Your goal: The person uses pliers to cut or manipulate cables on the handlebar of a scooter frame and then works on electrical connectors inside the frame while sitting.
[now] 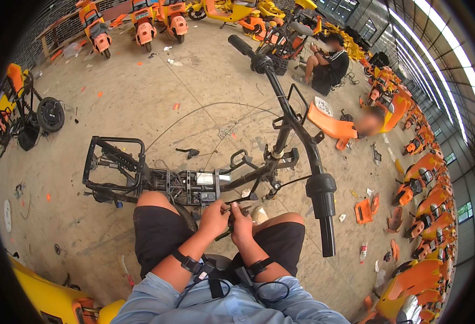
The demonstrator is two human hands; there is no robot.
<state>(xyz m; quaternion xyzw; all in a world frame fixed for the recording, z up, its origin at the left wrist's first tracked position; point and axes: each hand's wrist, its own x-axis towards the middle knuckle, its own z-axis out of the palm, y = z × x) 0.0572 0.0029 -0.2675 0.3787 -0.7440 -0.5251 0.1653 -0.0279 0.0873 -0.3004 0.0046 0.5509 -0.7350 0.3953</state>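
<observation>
My left hand [214, 217] and my right hand [242, 222] meet between my knees, both closed. A small dark piece is pinched where the fingertips come together, too small and covered to name. Something slim and green [224, 234] shows below the fingers; I cannot tell which hand has it. Just beyond my hands lies the stripped black scooter frame [248, 177], with exposed wiring and a labelled box [205, 179] in its middle. Its handlebar [297, 127] with black grips rises to the right, and a black rack [114, 139] is at its left end.
A loose brake lever [190, 153] lies on the concrete beyond the frame, near a long curved cable [205, 104]. Orange panels [332, 123] and a bottle [363, 252] lie rightward. Scooters [432, 178] line the right side. A person [332, 66] sits farther back.
</observation>
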